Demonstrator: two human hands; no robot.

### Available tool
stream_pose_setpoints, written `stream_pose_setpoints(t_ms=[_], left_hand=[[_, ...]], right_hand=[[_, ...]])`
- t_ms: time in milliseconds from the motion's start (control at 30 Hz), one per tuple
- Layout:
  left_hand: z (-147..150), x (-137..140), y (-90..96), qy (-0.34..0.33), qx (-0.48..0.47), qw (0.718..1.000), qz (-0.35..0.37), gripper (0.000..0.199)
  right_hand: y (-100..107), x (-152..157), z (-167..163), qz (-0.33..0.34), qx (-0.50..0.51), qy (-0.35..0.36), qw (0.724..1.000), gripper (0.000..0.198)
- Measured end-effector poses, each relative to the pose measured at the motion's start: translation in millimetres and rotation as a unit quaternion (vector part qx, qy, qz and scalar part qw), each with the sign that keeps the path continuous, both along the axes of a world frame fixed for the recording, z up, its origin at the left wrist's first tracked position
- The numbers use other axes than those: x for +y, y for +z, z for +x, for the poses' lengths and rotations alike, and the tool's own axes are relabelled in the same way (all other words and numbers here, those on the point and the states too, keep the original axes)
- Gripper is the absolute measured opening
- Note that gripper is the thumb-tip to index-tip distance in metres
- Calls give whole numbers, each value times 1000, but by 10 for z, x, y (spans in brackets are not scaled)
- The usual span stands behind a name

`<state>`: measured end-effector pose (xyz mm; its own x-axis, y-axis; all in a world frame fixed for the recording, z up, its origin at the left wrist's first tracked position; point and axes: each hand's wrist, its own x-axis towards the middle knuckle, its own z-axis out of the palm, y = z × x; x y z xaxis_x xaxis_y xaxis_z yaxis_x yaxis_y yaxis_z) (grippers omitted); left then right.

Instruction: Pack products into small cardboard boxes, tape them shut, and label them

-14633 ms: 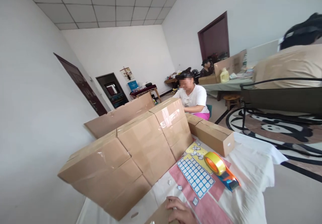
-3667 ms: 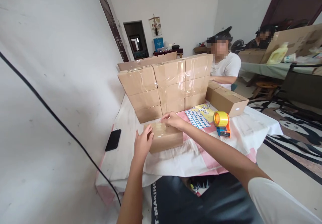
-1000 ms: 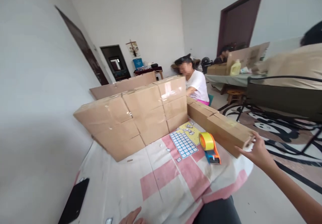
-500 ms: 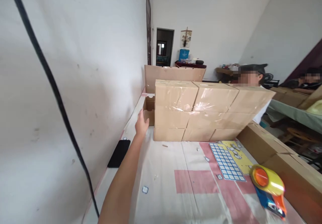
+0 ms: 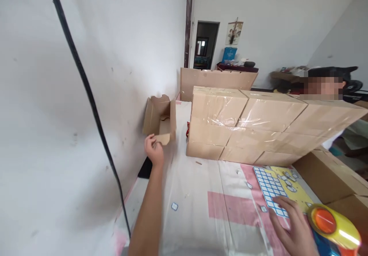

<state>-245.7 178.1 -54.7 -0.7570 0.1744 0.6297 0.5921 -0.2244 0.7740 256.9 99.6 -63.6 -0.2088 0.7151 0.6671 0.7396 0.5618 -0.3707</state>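
1. A black cable (image 5: 90, 97) runs down in front of the white wall at the far left.
2. A black phone (image 5: 145, 168) lies near the wall, partly covered by the left hand (image 5: 154, 150).
3. That hand is clamped on the near flap of an open carton (image 5: 159, 112), thumb and curled fingers meeting at the cardboard edge. The carton sits just beyond the fingers, its mouth showing (whether its base touches the table, I cannot tell).
4. Right of the carton, with a gap between them, stands a stack of taped boxes (image 5: 238, 125), three across and three high, well apart from the right hand.
5. A blue-grid sheet (image 5: 268, 187) lies on the tablecloth (image 5: 198, 210) in front of the stack, with a small white tag (image 5: 263, 209) just beside it.
6. The right hand (image 5: 296, 227) hangs over the sheet's near end, its thumb and fingers apart, holding nothing visible; contact below is unclear.
7. A tape dispenser (image 5: 335, 227) with a yellow roll is just right of that hand, near a row of boxes (image 5: 322, 175).
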Motion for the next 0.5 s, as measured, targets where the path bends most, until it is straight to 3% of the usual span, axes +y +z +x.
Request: stream_pose_setpoints(t_ms=[167,233,300,400,500], left_hand=[[625,-1387,-434,45,24,998,43,7],[789,-1901,-549,20,38,998,51,7],[813,-2309,-598,-33,37,997,54,8],[606,-2642,-528,-168,26,985,38,17],[320,-2631,-330,-269,30,963,5,22]], right_hand=[[116,392,-1092,-65,50,157,984,29],[196,494,-1418,-129,59,227,963,49],[278,574,-1638,-202,41,304,930,82],[351,664,-1738,-285,-19,379,880,118],[305,707,-1601,-340,-24,417,843,115]])
